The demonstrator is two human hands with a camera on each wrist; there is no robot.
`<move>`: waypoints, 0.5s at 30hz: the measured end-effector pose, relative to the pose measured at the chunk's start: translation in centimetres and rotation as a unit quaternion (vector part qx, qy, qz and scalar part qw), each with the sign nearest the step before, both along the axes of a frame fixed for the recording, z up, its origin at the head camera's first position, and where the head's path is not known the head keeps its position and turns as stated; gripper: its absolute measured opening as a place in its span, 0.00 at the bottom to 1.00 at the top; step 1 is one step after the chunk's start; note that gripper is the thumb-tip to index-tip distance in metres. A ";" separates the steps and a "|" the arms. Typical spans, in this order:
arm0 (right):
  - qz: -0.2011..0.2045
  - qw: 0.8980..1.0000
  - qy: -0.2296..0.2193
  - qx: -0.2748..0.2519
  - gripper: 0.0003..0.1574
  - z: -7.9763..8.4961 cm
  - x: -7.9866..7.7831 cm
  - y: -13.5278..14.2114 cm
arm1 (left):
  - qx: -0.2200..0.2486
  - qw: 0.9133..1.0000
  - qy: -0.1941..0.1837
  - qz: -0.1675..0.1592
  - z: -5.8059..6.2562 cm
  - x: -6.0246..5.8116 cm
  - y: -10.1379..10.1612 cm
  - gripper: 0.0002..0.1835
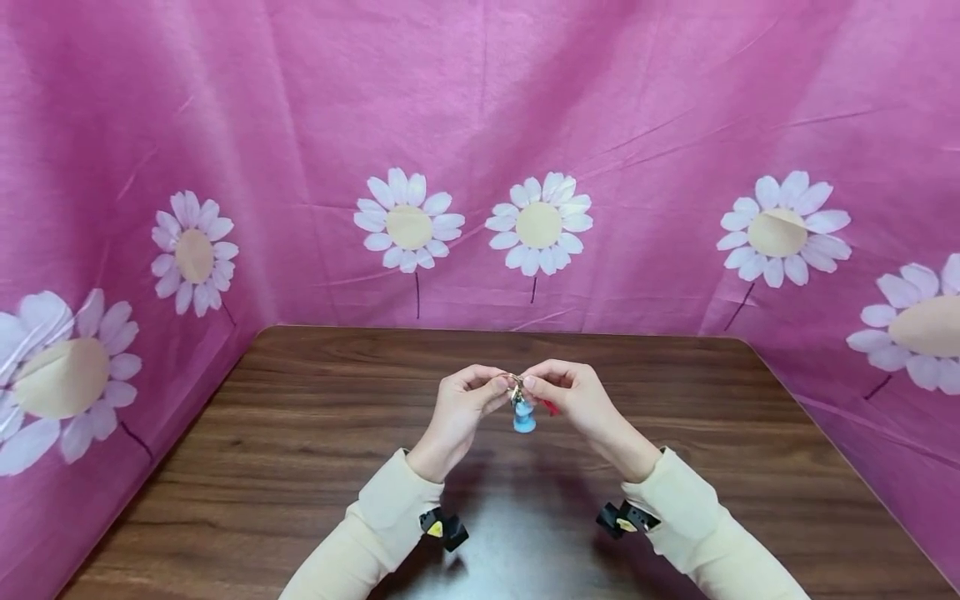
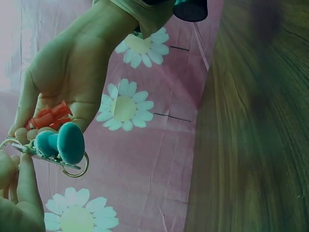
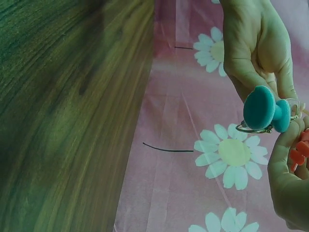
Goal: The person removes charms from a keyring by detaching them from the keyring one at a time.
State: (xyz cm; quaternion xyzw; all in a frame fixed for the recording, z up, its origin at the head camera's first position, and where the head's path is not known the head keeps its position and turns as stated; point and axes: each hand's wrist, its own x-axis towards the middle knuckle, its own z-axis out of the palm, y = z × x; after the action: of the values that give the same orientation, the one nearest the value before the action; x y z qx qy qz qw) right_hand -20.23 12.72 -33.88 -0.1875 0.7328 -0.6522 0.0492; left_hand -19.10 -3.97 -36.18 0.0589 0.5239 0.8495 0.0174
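Above the middle of the table, both hands meet at a gold-coloured keyring (image 1: pixel 514 377). My left hand (image 1: pixel 457 410) pinches its left side between thumb and fingers. Opposite, my right hand (image 1: pixel 585 407) pinches the metal at the right side, close to the left fingertips. A turquoise spool-shaped charm (image 1: pixel 523 417) hangs below the ring, beside a flat metal piece and a second gold ring (image 2: pixel 87 166) in the left wrist view. A small red figure-like charm (image 2: pixel 48 117) lies against the right palm, partly covered by fingers. The fingertips hide just how the metal parts join.
The brown wood-grain table (image 1: pixel 300 417) spreads below the hands. A pink cloth (image 1: pixel 480 100) printed with white daisies surrounds its back and sides. Each wrist carries a small black camera (image 1: pixel 628 519) over a cream sleeve (image 1: pixel 675 492).
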 end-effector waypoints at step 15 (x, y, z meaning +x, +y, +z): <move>-0.021 0.999 0.004 0.030 0.13 -0.8 0.0 0.0 | -0.027 0.999 0.013 -0.038 -0.9 -0.7 -0.7 0.06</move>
State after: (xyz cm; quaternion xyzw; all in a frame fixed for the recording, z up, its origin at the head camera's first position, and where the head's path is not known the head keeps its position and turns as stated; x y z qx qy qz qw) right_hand -20.21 12.76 -34.64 -0.1732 0.7561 -0.6299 0.0383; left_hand -19.75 -4.68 -37.09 0.0898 0.5444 0.8328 0.0447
